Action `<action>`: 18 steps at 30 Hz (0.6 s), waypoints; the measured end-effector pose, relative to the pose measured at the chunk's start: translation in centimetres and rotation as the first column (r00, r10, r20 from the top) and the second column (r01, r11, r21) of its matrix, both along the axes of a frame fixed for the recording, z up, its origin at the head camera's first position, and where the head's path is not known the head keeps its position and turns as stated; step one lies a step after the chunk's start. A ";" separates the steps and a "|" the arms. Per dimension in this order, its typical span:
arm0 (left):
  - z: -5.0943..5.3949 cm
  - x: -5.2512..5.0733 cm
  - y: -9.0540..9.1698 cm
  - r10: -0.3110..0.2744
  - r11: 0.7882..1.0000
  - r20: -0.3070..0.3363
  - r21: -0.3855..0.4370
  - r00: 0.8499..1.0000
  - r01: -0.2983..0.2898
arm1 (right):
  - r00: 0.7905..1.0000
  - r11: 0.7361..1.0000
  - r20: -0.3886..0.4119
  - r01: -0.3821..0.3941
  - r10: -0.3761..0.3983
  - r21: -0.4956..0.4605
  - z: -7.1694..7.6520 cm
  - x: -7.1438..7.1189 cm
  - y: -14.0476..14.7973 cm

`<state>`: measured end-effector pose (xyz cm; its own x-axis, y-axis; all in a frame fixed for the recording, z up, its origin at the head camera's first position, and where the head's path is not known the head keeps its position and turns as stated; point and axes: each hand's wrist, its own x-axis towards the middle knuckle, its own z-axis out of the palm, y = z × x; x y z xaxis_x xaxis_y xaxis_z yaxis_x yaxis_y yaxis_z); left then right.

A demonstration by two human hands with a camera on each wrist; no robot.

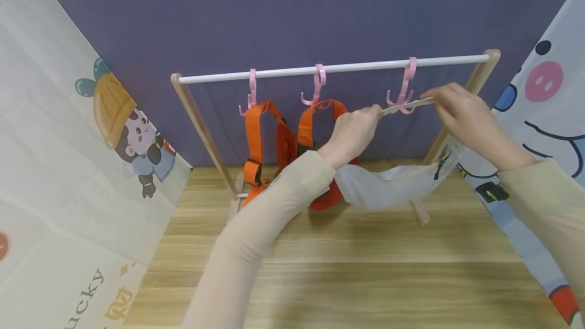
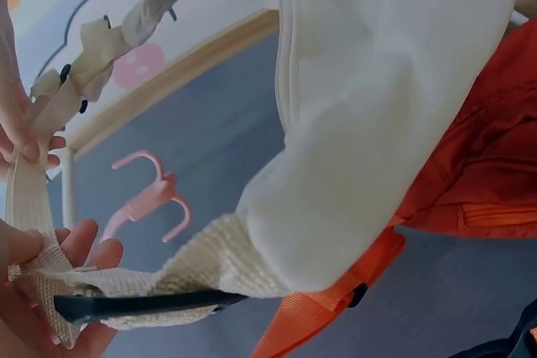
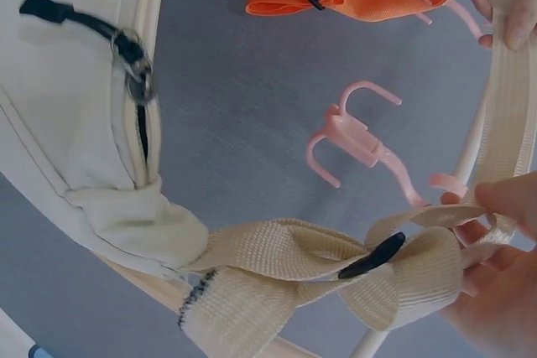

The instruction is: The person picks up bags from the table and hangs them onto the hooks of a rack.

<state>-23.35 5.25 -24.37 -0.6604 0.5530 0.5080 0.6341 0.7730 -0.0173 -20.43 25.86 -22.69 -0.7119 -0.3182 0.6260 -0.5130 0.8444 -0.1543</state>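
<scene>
A white crossbody bag (image 1: 388, 187) with a black zip pull hangs in front of the rack, below both hands. My left hand (image 1: 352, 133) grips one end of its beige strap (image 1: 407, 106). My right hand (image 1: 466, 116) pinches the strap farther right. Between the hands the strap runs taut, in front of the right pink hook (image 1: 404, 88). Webbing and a black buckle (image 2: 151, 303) bunch by my left hand in the left wrist view. In the right wrist view, folded webbing (image 3: 327, 266) leads from the bag to my right hand (image 3: 499, 291).
A wooden rack with a white rail (image 1: 365, 66) stands against a dark wall. Orange straps (image 1: 253, 141) of a red-orange bag (image 1: 331, 197) hang from the left hook (image 1: 252, 90) and the middle hook (image 1: 317, 85). Printed cloth (image 1: 55, 141) flanks the wood-grain floor (image 1: 365, 273).
</scene>
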 end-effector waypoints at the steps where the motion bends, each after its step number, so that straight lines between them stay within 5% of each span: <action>1: 0.0 -0.2 0.1 0.012 1.000 -0.015 0.001 1.000 -0.012 | 1.000 1.000 0.020 0.002 -0.002 -0.009 0.0 -0.2 0.0; 6: -0.2 -1.1 0.4 0.048 0.999 -0.047 0.028 0.998 -0.047 | 0.993 0.999 0.112 0.025 -0.022 -0.025 0.2 -1.4 0.1; 18: -0.6 -2.6 0.8 0.097 0.994 -0.014 0.052 0.995 -0.096 | 0.984 0.999 0.179 0.022 -0.014 -0.040 0.1 -3.5 0.5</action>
<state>-25.95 6.04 -24.96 -0.7010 0.4597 0.5453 0.5562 0.8310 0.0145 -23.98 26.31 -22.60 -0.8189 -0.2808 0.5005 -0.4589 0.8442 -0.2771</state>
